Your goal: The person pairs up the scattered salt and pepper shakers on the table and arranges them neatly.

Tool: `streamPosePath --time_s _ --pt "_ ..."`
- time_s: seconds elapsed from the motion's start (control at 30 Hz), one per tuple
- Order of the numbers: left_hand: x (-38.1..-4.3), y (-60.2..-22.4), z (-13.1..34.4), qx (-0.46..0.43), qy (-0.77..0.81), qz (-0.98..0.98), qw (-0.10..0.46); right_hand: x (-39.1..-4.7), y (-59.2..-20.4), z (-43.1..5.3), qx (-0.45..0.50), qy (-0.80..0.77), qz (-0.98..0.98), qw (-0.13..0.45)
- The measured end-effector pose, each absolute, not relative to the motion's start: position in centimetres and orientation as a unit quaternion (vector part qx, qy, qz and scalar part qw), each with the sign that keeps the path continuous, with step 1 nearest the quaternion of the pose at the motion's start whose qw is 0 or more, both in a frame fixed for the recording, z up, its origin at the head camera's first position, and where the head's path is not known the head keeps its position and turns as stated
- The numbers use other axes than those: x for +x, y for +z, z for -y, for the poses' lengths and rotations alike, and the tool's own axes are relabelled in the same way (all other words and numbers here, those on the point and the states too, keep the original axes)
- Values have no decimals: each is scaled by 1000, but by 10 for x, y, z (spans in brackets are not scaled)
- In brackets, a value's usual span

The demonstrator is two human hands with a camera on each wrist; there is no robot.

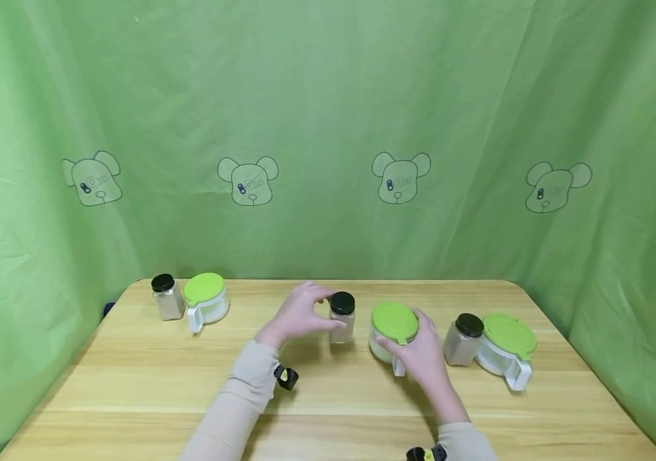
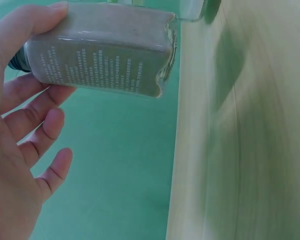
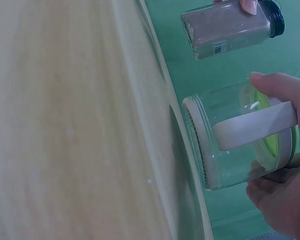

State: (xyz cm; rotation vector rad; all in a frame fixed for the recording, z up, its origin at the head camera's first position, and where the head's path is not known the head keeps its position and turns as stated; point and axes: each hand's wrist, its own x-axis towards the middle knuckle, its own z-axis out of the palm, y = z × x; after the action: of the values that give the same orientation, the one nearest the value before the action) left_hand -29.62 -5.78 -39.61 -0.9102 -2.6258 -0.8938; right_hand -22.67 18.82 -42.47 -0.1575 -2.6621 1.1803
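My left hand (image 1: 300,312) pinches a square clear spice bottle (image 1: 342,328) with a black lid between thumb and fingers. Greyish powder fills much of it, and small white print (image 2: 95,65) covers one side in the left wrist view. That bottle looks slightly raised off the table. Beside it, my right hand (image 1: 420,352) grips a round glass seasoning jar (image 3: 230,110) around its green lid (image 1: 394,321). The jar's white handle (image 3: 255,126) points toward me, under the palm. Little or nothing shows inside the clear glass. Whether the jar's base touches the table, I cannot tell.
At the back left of the wooden table (image 1: 149,397) stand another black-lidded bottle (image 1: 170,302) and a green-lidded jar (image 1: 213,308). To the right of my right hand are a similar bottle (image 1: 462,346) and jar (image 1: 498,357), close together. A green curtain (image 1: 316,237) hangs behind.
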Motion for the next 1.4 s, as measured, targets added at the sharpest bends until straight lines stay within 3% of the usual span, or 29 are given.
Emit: streamPosePath --time_s 0.9,1.4 --pt "-291 -410 33 -319 -279 903 71 -229 -425 -195 -46 381 919 96" --pt "-288 -414 29 -324 -270 903 76 -226 -423 -196 -34 351 931 98"
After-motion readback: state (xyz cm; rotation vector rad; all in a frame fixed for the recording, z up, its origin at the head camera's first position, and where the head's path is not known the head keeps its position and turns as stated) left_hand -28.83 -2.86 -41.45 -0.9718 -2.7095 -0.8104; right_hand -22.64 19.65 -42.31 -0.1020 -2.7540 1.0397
